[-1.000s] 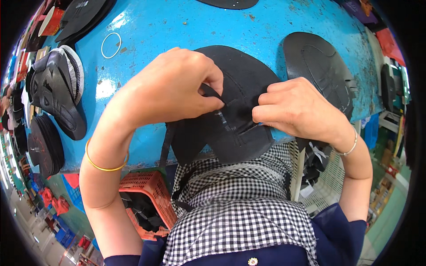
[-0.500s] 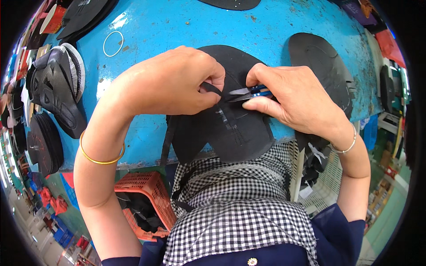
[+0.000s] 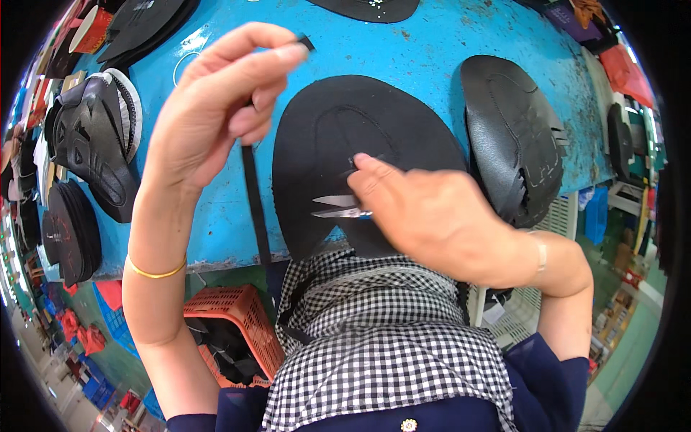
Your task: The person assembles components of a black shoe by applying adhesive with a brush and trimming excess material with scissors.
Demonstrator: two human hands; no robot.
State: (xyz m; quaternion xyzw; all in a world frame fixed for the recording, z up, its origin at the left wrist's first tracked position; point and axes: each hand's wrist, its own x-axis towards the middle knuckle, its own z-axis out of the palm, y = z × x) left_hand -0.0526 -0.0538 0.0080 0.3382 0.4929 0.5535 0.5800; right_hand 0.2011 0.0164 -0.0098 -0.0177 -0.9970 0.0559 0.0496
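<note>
My left hand [image 3: 223,97] is raised above the blue table, thumb and forefinger pinching one end of a narrow black strap [image 3: 254,205]. The strap hangs below the hand past the table's front edge. Held in my right hand [image 3: 443,212] is a pair of small thread snips [image 3: 337,207]. Their silver blades point left and are parted, while the handle is mostly hidden under my fingers. Beneath the snips lies a flat black U-shaped shoe upper [image 3: 309,129] with a stitched outline, partly covered by my right hand.
To the right rests another black shoe upper [image 3: 497,122]. At the left are grey-black uppers [image 3: 90,151] and a stack of dark sole-shaped pieces [image 3: 75,230]. Below the table edge stand an orange basket [image 3: 241,313] of black scraps and a pale crate [image 3: 522,317].
My left hand has risen up and left, carrying the strap away from the upper. My right hand has moved down and left with the snips. The upper now lies flatter, more fully in view.
</note>
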